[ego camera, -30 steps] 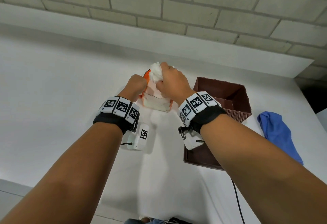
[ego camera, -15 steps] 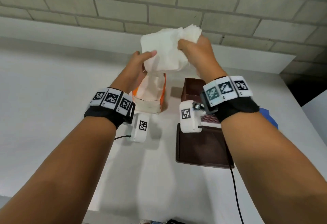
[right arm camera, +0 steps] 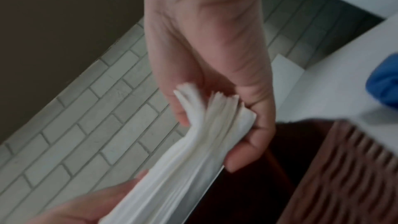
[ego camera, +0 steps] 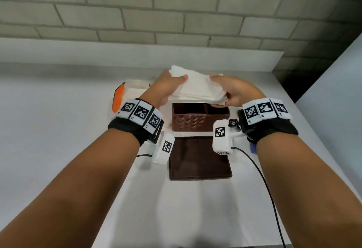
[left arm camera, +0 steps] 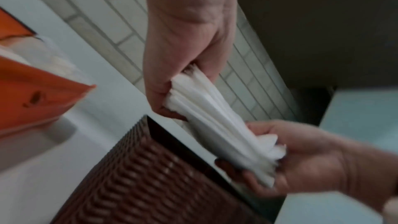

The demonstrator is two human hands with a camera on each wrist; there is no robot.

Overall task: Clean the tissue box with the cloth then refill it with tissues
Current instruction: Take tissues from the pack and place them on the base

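A white table (ego camera: 49,130) is backed by a brick wall (ego camera: 176,13). On it a brown woven tissue box (ego camera: 197,120) stands open, its lid (ego camera: 199,159) laid flat just in front. Left of the box an orange tissue pack (ego camera: 119,99) lies, and a blue cloth (right arm camera: 385,83) to the box's right (barely seen). A stack of tissues (ego camera: 197,89) is held just above the box's opening, pinched at one end by the left hand (ego camera: 166,85) and at the other by the right hand (ego camera: 235,91), thumbs on top. Bare table surrounds the box.
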